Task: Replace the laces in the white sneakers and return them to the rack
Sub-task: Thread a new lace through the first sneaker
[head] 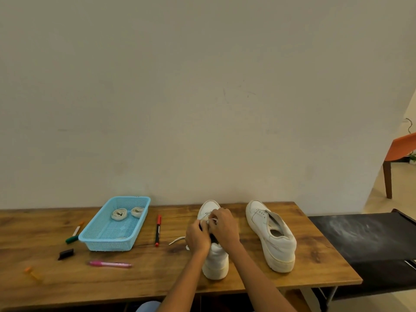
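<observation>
Mid-counter, both hands, the left hand and right hand, had fingers pinched on a white lace at the near sneaker, while the right sneaker sat laceless, neither shoe racked, work seemingly barely half done.

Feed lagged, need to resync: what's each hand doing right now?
Left hand: fingers curled on the nearer white sneaker at its lacing.
Right hand: pinching the white lace over the same sneaker.

A plain home room: a wooden desk against a bare beige wall, a black fabric shoe rack off its right edge, an orange chair beyond.
</observation>
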Available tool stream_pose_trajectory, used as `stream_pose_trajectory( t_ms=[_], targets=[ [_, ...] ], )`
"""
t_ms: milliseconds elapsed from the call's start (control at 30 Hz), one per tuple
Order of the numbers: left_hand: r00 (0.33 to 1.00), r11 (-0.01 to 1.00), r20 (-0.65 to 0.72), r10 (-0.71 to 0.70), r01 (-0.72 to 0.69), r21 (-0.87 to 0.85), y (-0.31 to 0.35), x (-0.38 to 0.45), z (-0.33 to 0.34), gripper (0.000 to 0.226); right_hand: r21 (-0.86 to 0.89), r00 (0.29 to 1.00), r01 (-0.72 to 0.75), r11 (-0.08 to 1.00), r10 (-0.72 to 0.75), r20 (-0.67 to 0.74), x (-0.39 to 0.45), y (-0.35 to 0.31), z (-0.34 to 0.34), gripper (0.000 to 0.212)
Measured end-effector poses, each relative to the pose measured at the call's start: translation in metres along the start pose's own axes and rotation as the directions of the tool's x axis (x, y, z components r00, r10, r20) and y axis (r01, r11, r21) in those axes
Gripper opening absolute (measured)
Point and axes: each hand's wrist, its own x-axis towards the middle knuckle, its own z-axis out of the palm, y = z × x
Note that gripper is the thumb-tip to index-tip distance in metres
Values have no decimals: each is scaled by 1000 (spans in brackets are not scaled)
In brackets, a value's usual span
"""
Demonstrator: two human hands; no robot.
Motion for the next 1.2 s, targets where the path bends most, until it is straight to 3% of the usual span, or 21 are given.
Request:
stream_pose_trajectory(
  t_ms=[200, 300, 433, 600, 733, 767, 833, 900, 967, 1033, 1067, 1133, 1200],
  targets=[
    [1000, 1000, 31, -6, 6, -9, -2, 0, -2, 25, -55, 999, -4, 998, 6, 35, 0, -2, -2, 23],
    [994, 1000, 109, -6, 7, -6, 0, 1, -6, 22, -94, 997, 14, 995, -7, 76, 1, 3, -1, 24],
    [959, 959, 244, -147, 198, -201, 1, 17, -17, 32, -75, 997, 42, 996, -36, 75, 3, 5, -3, 27],
    [915, 932, 304, -265, 324, -163, 1, 29, -22, 22, -85, 992, 41, 996, -30, 119, 4, 4, -2, 27],
    [952, 979, 229, -202, 205, 11, 10, 31, -16, 27, -98, 998, -26, 995, 32, 61, 0, 1, -2, 22],
    [966, 979, 167, -199, 204, -13, 14, 30, -15, 30, -78, 998, -66, 995, 65, -12, -2, 0, -1, 19],
    [966, 935, 82, -243, 256, -244, 20, 30, -13, 35, -29, 983, -151, 988, 147, -107, -5, 0, -1, 22],
    [943, 792, 88, -321, 318, -521, 19, 29, -14, 38, -14, 976, -204, 979, 203, -80, -7, 1, -2, 27],
    [935, 743, 107, -339, 336, -579, 12, 29, -22, 39, 1, 971, -235, 972, 234, -50, -7, 3, -2, 29],
    [964, 884, 127, -234, 266, -386, 3, 29, -27, 40, 15, 965, -253, 967, 254, -59, -6, 4, -1, 28],
    [976, 966, 166, -142, 174, -193, -1, 28, -28, 40, 24, 962, -263, 965, 264, -67, -6, 4, 0, 29],
    [947, 991, 319, -33, -11, 136, -9, 30, -30, 38, 40, 957, -281, 959, 284, -67, -6, 4, 1, 32],
    [906, 970, 421, -46, -60, 234, -16, 35, -31, 36, 48, 957, -283, 958, 285, -59, -7, 4, 1, 34]
  ],
)
